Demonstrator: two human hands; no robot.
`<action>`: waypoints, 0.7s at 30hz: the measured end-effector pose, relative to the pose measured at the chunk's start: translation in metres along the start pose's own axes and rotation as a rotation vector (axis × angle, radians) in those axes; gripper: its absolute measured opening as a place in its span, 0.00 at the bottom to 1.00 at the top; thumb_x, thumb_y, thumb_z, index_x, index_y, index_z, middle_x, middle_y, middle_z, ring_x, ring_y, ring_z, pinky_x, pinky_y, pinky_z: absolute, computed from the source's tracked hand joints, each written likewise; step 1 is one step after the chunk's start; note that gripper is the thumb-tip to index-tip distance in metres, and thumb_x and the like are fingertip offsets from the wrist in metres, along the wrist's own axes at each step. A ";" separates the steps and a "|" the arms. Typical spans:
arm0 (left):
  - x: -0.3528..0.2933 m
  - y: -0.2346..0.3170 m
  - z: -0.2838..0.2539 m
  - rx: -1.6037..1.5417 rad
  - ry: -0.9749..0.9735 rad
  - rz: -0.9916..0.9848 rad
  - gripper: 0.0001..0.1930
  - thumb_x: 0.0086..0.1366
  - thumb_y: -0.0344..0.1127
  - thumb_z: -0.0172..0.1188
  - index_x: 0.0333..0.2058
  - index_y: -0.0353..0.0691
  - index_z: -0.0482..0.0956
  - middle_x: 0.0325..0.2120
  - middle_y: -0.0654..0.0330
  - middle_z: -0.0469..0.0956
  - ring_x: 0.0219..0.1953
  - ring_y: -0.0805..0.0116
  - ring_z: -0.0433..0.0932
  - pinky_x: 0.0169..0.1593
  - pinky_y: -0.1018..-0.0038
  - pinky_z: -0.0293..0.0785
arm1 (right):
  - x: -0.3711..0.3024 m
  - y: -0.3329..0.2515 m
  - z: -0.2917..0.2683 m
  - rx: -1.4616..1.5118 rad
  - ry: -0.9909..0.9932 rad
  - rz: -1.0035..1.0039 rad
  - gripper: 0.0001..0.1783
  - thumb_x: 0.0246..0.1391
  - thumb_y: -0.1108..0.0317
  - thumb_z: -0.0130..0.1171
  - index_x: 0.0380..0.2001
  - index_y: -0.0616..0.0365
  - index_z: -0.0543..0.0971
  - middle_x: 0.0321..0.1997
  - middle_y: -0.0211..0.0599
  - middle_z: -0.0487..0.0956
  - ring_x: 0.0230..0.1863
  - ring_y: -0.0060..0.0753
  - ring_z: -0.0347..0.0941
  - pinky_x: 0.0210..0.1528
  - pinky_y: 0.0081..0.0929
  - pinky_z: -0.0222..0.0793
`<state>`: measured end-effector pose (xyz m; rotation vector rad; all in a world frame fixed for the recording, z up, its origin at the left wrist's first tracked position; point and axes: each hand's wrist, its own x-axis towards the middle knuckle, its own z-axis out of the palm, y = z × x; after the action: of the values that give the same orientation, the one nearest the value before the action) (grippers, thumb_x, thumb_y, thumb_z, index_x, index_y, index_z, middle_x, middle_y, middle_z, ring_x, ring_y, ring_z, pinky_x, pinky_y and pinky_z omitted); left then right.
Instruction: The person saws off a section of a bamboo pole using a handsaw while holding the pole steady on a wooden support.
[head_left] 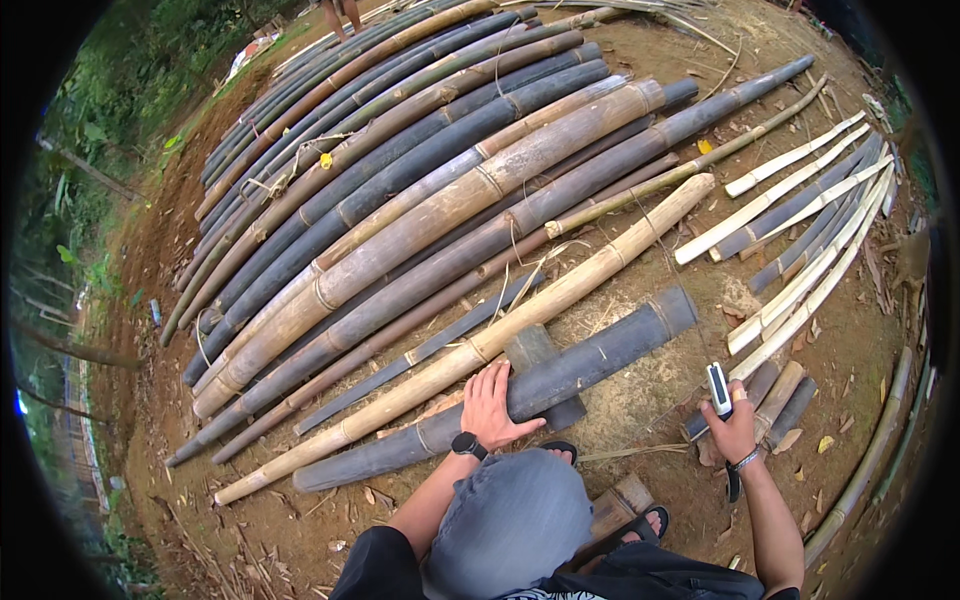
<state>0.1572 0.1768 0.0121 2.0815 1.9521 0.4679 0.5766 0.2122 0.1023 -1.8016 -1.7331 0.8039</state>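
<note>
Knee (522, 515) juts; left hand (488, 408) touches dark bamboo (600, 353).

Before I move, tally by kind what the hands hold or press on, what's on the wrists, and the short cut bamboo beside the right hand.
Dark bamboo pole under left hand: 1
White-and-dark handled tool in right hand: 1
Wristwatch: 1
Wristband: 1
Short bamboo pieces, visible: 3
Total: 7

Near are one left hand (490, 405), one right hand (733, 430), one watch (467, 445), one bracelet (745, 460), one tool handle (718, 390) and two sandals (638, 526). Right lie at least three short logs (778, 398) and five pale strips (765, 203); far left, more than ten bamboo poles (410, 237).
</note>
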 end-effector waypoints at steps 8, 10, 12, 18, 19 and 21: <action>0.000 -0.005 -0.003 0.010 -0.050 0.006 0.63 0.42 0.75 0.67 0.67 0.35 0.59 0.62 0.44 0.65 0.65 0.44 0.63 0.69 0.48 0.53 | 0.035 0.003 0.032 0.119 -0.051 -0.052 0.16 0.51 0.71 0.67 0.31 0.58 0.66 0.20 0.28 0.68 0.23 0.21 0.62 0.26 0.28 0.62; 0.002 -0.006 0.000 0.015 -0.055 0.012 0.62 0.43 0.76 0.66 0.67 0.35 0.58 0.62 0.44 0.65 0.65 0.44 0.62 0.69 0.48 0.53 | 0.040 0.002 0.039 0.037 -0.017 -0.146 0.16 0.51 0.70 0.67 0.32 0.59 0.67 0.19 0.30 0.67 0.23 0.22 0.61 0.26 0.28 0.61; 0.003 -0.006 -0.001 -0.011 -0.034 0.010 0.61 0.44 0.76 0.65 0.67 0.35 0.60 0.62 0.44 0.65 0.65 0.43 0.62 0.70 0.47 0.52 | 0.045 -0.004 0.040 0.075 -0.049 -0.101 0.16 0.50 0.69 0.68 0.32 0.59 0.68 0.20 0.31 0.66 0.24 0.22 0.61 0.27 0.29 0.61; 0.008 -0.033 0.014 -0.579 0.196 -0.252 0.39 0.59 0.54 0.66 0.61 0.33 0.68 0.59 0.43 0.70 0.62 0.44 0.68 0.66 0.55 0.62 | 0.030 0.014 -0.019 -0.052 0.154 -0.149 0.17 0.51 0.66 0.69 0.36 0.59 0.70 0.25 0.32 0.69 0.28 0.26 0.64 0.32 0.30 0.65; 0.020 -0.051 0.009 -0.482 0.199 -0.294 0.33 0.60 0.49 0.65 0.58 0.33 0.71 0.56 0.42 0.72 0.60 0.44 0.71 0.64 0.56 0.65 | 0.019 0.010 -0.044 -0.190 0.205 -0.147 0.17 0.51 0.66 0.69 0.37 0.60 0.71 0.27 0.34 0.71 0.30 0.28 0.65 0.35 0.30 0.66; 0.038 -0.131 0.014 -0.191 0.198 -0.222 0.26 0.61 0.44 0.64 0.53 0.33 0.76 0.51 0.43 0.77 0.56 0.45 0.75 0.61 0.57 0.69 | -0.006 0.009 -0.106 -0.267 0.192 -0.034 0.16 0.51 0.66 0.68 0.36 0.59 0.70 0.25 0.35 0.70 0.29 0.29 0.65 0.35 0.33 0.67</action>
<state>0.0448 0.2242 -0.0500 1.7351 2.1212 0.8028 0.6592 0.2099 0.1702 -1.9418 -1.8049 0.3839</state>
